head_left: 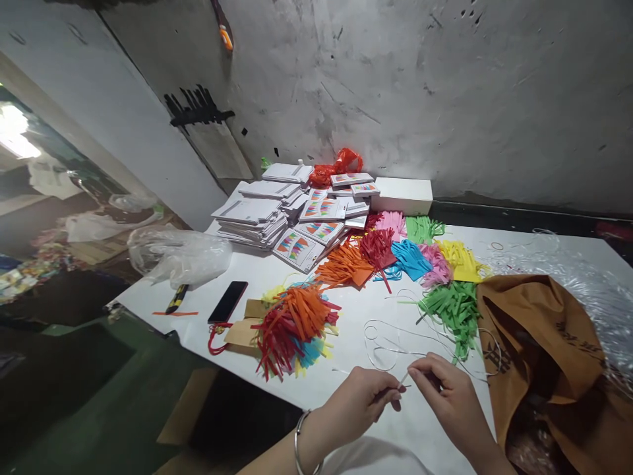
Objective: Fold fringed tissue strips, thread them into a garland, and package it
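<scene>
Close together over the table's front edge, both my hands pinch a thin white string (383, 349). My left hand (363, 400), with a silver bangle at its wrist, grips the string near its end between thumb and fingers. My right hand (448, 392) holds it just to the right, thumb against forefinger. Loops of the string lie on the tabletop beyond my hands. A bunch of green paper fringe (452, 310) lies beyond my right hand. To the left, a pile of red, orange, blue and yellow paper tassels (297, 320) rests on folded brown card.
Stacked white packets (252, 214) and printed cards (299, 247) stand at the back, beside a white box (403, 196). A phone (228, 302), a cutter knife (177, 299) and a plastic bag (180, 254) lie left. A brown cloth bag (539, 330) covers the right side.
</scene>
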`<state>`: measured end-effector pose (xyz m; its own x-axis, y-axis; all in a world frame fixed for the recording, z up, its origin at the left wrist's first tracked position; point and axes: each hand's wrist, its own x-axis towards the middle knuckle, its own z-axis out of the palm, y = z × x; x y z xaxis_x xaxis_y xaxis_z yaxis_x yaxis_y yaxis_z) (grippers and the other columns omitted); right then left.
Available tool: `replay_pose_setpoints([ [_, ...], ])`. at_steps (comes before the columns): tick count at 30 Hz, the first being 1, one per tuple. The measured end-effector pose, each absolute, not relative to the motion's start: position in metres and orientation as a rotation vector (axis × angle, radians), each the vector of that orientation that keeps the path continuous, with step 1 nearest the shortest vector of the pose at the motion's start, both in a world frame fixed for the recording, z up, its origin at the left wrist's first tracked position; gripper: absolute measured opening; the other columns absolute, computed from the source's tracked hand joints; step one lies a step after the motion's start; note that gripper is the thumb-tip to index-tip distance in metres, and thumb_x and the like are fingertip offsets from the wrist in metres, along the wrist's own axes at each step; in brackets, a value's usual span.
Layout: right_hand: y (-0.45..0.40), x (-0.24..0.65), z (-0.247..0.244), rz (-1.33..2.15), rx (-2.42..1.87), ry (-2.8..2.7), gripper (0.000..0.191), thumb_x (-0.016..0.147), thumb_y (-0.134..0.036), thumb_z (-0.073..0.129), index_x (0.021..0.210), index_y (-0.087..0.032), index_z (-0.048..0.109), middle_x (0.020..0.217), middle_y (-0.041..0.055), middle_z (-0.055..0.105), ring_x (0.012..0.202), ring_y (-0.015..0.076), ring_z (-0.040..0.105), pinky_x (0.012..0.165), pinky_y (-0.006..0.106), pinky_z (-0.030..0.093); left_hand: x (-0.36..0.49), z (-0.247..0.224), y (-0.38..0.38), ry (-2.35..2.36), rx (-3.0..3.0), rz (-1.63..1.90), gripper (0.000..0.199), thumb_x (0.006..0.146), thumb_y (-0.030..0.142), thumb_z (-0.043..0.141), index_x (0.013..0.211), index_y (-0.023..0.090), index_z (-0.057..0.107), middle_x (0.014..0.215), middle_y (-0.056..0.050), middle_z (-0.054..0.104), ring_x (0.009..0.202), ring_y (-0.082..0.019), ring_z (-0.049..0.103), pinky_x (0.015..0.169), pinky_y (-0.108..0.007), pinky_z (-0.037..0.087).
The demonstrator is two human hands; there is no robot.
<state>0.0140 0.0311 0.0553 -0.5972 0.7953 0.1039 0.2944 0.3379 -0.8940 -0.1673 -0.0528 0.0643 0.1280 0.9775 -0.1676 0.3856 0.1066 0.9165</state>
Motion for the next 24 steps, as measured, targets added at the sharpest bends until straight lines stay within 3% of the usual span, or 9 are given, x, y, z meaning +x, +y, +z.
replay_pose_setpoints([
  [3, 0.028, 0.014, 0.051, 1.349, -1.013, -1.941, 0.028, 0.091, -0.044, 0.056, 0.076, -0.022, 0.064, 0.069, -0.0005, 0.056, 0.061, 0.0143, 0.047, 0.056, 0.025, 0.037, -0.167, 0.06, -0.056, 1.452, 1.494, 0.839, 0.026, 0.095, 0.028, 0.047, 0.095, 0.016, 0.07, 0.072, -0.003, 0.069, 0.049, -0.007, 0.045, 0.054, -0.018, 0.038],
  [7, 0.019, 0.015, 0.046, 1.51, -1.054, -1.743, 0.031, 0.087, -0.048, 0.061, 0.074, -0.02, 0.065, 0.065, -0.0013, 0.05, 0.057, 0.0125, 0.04, 0.051, 0.024, 0.034, -0.166, 0.047, -0.063, 1.366, 1.384, 1.014, 0.026, 0.096, 0.028, 0.045, 0.118, 0.017, 0.054, 0.078, -0.003, 0.071, 0.048, -0.007, 0.044, 0.053, -0.019, 0.04],
  [12, 0.013, 0.017, 0.041, 1.66, -1.072, -1.575, 0.032, 0.083, -0.049, 0.066, 0.073, -0.018, 0.066, 0.057, -0.0047, 0.036, 0.053, 0.0105, 0.031, 0.047, 0.023, 0.028, -0.164, 0.044, -0.068, 1.236, 1.306, 1.126, 0.023, 0.097, 0.038, 0.046, 0.111, 0.019, 0.049, 0.078, -0.004, 0.07, 0.048, -0.006, 0.043, 0.05, -0.019, 0.039],
  [19, 0.002, 0.0, 0.022, 2.004, -0.974, -1.298, 0.034, 0.082, -0.05, 0.068, 0.076, -0.016, 0.064, 0.053, -0.0074, 0.033, 0.048, 0.0072, 0.026, 0.044, 0.021, 0.02, -0.151, 0.044, -0.065, 1.044, 1.07, 1.239, 0.031, 0.091, 0.046, 0.057, 0.102, 0.017, 0.056, 0.068, -0.003, 0.068, 0.044, -0.006, 0.045, 0.043, -0.017, 0.037],
  [22, -0.005, -0.011, 0.016, 2.042, -0.906, -1.304, 0.035, 0.086, -0.051, 0.063, 0.075, -0.018, 0.064, 0.054, -0.006, 0.039, 0.046, 0.0078, 0.034, 0.044, 0.02, 0.03, -0.148, 0.041, -0.062, 0.974, 0.914, 1.265, 0.035, 0.086, 0.049, 0.063, 0.092, 0.015, 0.059, 0.065, -0.003, 0.067, 0.039, -0.005, 0.045, 0.038, -0.016, 0.034],
  [24, -0.005, -0.01, 0.016, 1.821, -0.933, -1.459, 0.03, 0.087, -0.048, 0.061, 0.082, -0.019, 0.069, 0.073, 0.0009, 0.054, 0.055, 0.0111, 0.05, 0.05, 0.023, 0.042, -0.148, 0.04, -0.06, 0.984, 0.829, 1.28, 0.037, 0.084, 0.051, 0.064, 0.085, 0.014, 0.059, 0.065, -0.004, 0.067, 0.037, -0.005, 0.046, 0.037, -0.016, 0.032],
])
